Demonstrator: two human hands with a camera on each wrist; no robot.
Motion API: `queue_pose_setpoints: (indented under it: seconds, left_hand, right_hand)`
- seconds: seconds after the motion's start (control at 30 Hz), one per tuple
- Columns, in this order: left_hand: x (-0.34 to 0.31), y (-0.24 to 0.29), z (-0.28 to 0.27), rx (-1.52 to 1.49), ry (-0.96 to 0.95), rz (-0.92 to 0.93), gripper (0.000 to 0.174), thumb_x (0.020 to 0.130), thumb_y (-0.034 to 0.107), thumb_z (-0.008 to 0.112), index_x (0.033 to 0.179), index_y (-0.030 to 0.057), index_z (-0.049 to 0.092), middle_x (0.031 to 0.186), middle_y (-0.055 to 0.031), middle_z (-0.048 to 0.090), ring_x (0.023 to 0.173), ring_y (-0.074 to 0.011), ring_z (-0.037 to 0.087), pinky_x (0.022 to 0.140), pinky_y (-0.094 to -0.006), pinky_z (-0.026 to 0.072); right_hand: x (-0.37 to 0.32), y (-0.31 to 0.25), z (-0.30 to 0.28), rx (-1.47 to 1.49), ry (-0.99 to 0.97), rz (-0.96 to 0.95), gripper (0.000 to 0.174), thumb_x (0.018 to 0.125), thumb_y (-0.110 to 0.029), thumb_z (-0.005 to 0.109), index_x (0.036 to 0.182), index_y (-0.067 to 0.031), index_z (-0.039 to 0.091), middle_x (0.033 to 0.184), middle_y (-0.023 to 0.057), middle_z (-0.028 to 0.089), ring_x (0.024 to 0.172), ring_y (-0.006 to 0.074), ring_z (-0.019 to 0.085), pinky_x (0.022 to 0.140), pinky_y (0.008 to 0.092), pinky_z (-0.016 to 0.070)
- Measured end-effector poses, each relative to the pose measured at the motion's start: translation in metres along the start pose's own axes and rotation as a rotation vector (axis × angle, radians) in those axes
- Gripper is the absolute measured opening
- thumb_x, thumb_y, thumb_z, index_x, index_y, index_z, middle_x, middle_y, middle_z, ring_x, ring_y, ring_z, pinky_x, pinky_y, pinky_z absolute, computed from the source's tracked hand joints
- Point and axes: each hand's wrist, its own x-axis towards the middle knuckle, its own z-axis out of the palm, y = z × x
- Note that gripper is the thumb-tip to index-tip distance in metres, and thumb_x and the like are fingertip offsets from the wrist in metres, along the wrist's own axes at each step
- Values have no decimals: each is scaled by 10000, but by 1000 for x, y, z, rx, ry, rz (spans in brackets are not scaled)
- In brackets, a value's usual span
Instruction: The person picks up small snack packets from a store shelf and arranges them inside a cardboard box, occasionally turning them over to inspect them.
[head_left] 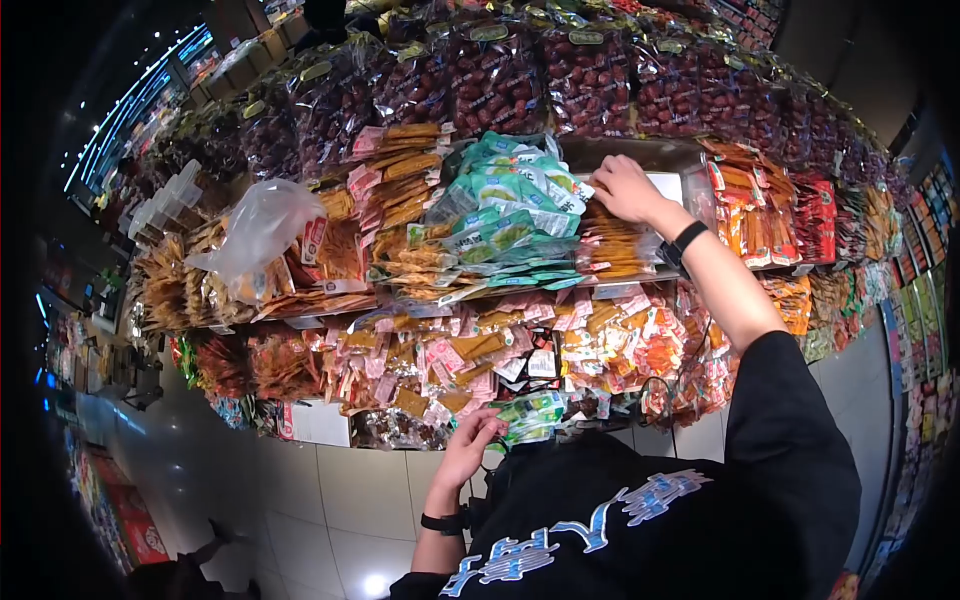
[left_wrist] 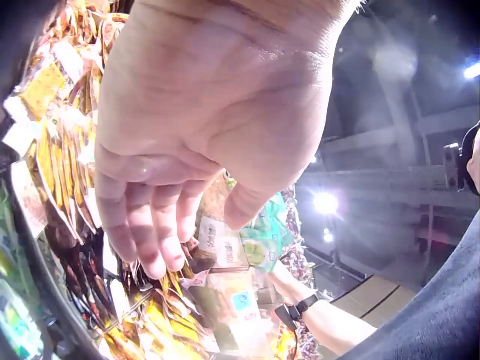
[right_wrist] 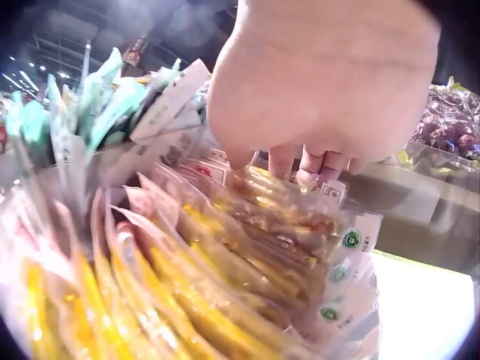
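Observation:
My right hand (head_left: pixel 628 190) reaches into a compartment of orange-yellow snack packets (head_left: pixel 612 243) standing on edge in a row. In the right wrist view, its fingers (right_wrist: pixel 309 166) bend down at the far end of the row of packets (right_wrist: pixel 225 255), with the thumb at the near side of the rearmost ones; part of the grip is hidden behind the palm. My left hand (head_left: pixel 470 447) hangs at the front of the display beside green packets (head_left: pixel 530 415), its fingers loosely bent. Nothing shows in its palm in the left wrist view (left_wrist: pixel 217 127).
Teal-green packets (head_left: pixel 510 190) pile up left of my right hand. A white panel (head_left: pixel 665 186) lies right of it in the bin. Bags of dark red fruit (head_left: pixel 590 80) line the back. A clear plastic bag (head_left: pixel 265 225) sits on the left packets. Tiled floor (head_left: pixel 365 490) lies below.

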Motion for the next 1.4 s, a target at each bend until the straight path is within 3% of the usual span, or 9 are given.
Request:
queue_pose_setpoints:
  seconds: [0.07, 0.2, 0.37, 0.53, 0.57, 1.03, 1.23, 1.33, 1.4]
  left_hand:
    - [6, -2, 14, 50, 26, 13, 357, 1038, 181, 545, 1321, -34, 508, 1106, -111, 680, 1039, -166, 635, 951, -306, 493]
    - [28, -1, 52, 205, 56, 42, 341, 1020, 186, 584, 1282, -28, 548, 1072, -86, 685, 1026, -143, 630, 918, -285, 490]
    - [55, 16, 111, 344, 48, 104, 323, 1000, 188, 616, 1247, -19, 583, 1043, -55, 673, 995, -119, 621, 877, -273, 494]
    - [66, 13, 143, 349, 90, 111, 326, 997, 186, 624, 1252, -13, 588, 1042, -39, 661, 981, -107, 612, 890, -262, 491]
    - [64, 20, 147, 375, 44, 106, 284, 1021, 130, 563, 1263, -18, 558, 1106, -66, 661, 1060, -142, 618, 961, -284, 480]
    - [66, 39, 98, 356, -16, 124, 319, 1011, 194, 597, 1247, -19, 573, 1035, -56, 676, 991, -119, 616, 888, -274, 490]
    - [69, 56, 64, 375, -124, 103, 324, 1013, 185, 591, 1263, -19, 558, 1038, -39, 658, 978, -105, 596, 898, -264, 479]
    - [73, 57, 43, 386, -193, 73, 313, 1030, 152, 541, 1290, -22, 538, 1105, -75, 663, 1054, -144, 619, 966, -296, 479]
    - [77, 53, 31, 365, -227, 67, 317, 1027, 156, 549, 1287, -24, 540, 1120, -82, 661, 1066, -146, 617, 968, -296, 480]
  right_hand:
    - [-10, 17, 25, 114, 138, -120, 374, 967, -335, 541, 1145, -16, 621, 1196, 180, 594, 1165, 371, 531, 1018, 460, 420]
    - [-25, 10, 37, 145, 137, -54, 455, 982, -333, 513, 1283, 8, 509, 1283, 222, 571, 1192, 398, 546, 1020, 472, 437]
    - [-15, 10, 38, 128, 18, 59, 597, 1023, -454, 417, 1389, 16, 462, 1414, 216, 509, 1349, 364, 440, 1152, 473, 298]
    - [-14, 17, 41, -15, 184, -83, 597, 1002, -408, 469, 1413, 26, 452, 1486, 198, 448, 1422, 332, 364, 1207, 459, 223]
    - [-12, 17, 39, 24, 187, -123, 588, 995, -390, 485, 1411, 25, 455, 1485, 195, 451, 1420, 327, 367, 1205, 461, 227]
    - [-25, 8, 44, 18, 128, -112, 644, 988, -349, 497, 1495, 16, 341, 1589, 182, 305, 1488, 301, 261, 1227, 428, 200]
    - [-13, 7, 30, 92, 160, -39, 574, 995, -310, 496, 1457, 19, 409, 1537, 200, 391, 1455, 323, 324, 1209, 436, 236]
    - [-11, 10, 21, 152, 239, -66, 496, 981, -252, 512, 1393, 24, 486, 1467, 205, 477, 1396, 344, 405, 1173, 439, 303]
    - [-11, 8, 3, 219, 343, -72, 358, 948, -157, 514, 1254, 10, 595, 1269, 207, 618, 1221, 372, 550, 1058, 439, 436]
